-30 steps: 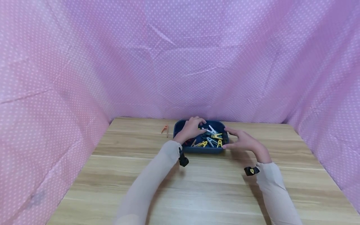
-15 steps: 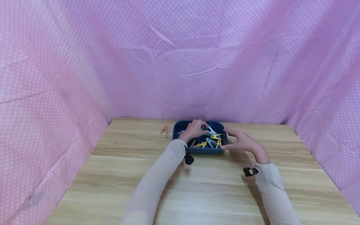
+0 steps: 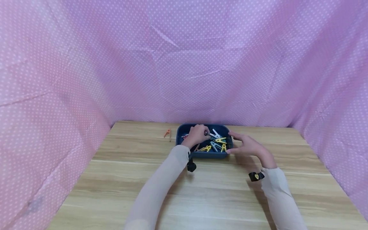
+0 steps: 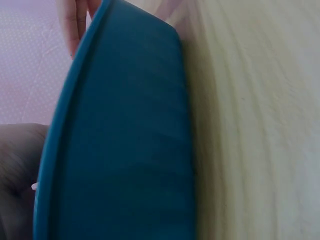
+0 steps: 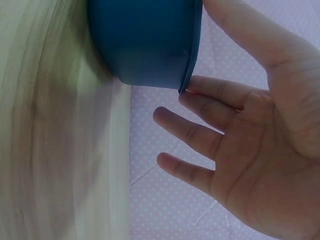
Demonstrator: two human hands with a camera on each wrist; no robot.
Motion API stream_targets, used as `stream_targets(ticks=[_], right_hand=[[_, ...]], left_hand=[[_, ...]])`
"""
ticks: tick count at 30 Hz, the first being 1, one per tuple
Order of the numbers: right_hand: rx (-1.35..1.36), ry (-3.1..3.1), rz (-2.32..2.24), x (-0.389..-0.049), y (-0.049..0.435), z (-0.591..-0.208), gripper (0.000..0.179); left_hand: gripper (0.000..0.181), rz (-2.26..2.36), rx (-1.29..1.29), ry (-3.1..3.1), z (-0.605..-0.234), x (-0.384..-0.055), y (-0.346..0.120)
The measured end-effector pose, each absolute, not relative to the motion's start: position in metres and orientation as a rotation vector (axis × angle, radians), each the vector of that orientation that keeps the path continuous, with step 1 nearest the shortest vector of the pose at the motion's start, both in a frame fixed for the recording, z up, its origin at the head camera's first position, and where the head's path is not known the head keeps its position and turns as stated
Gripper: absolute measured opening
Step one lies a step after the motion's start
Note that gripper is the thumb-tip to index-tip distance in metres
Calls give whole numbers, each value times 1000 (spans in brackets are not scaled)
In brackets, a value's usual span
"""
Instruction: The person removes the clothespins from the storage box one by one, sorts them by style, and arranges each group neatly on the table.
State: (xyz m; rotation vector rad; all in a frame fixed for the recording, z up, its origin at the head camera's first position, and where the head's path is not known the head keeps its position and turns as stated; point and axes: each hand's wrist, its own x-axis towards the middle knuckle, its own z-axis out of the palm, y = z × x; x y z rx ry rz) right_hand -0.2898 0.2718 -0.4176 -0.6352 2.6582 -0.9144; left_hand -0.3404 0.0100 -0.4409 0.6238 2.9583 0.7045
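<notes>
A dark blue plastic bin stands at the back of the table, holding a heap of clothespins in yellow, white, light blue and other colours. My left hand reaches over its left part. Between the thumb and fingertips it pinches a clothespin, mostly hidden, with a dark part showing. In the left wrist view the bin wall hides most of that hand. My right hand spans the bin's right end with spread fingers, thumb and index finger at the rim. In the right wrist view the other fingers extend past the bin.
An orange clothespin lies on the wooden table left of the bin. Pink dotted cloth hangs behind the table and along both sides. Yellow clothespins lie in the bin's right half.
My left hand has moved slightly right inside the bin, and its spread thumb and fingers have come together on a clothespin. The right hand stays at the bin's right end.
</notes>
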Motion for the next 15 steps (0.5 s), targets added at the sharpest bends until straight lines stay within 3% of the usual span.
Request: stream_targets(ticks=[15], right_hand=[[-604, 2667, -900, -288, 272, -418, 97]], left_hand=[[19, 691, 485, 3111, -447, -334, -9]])
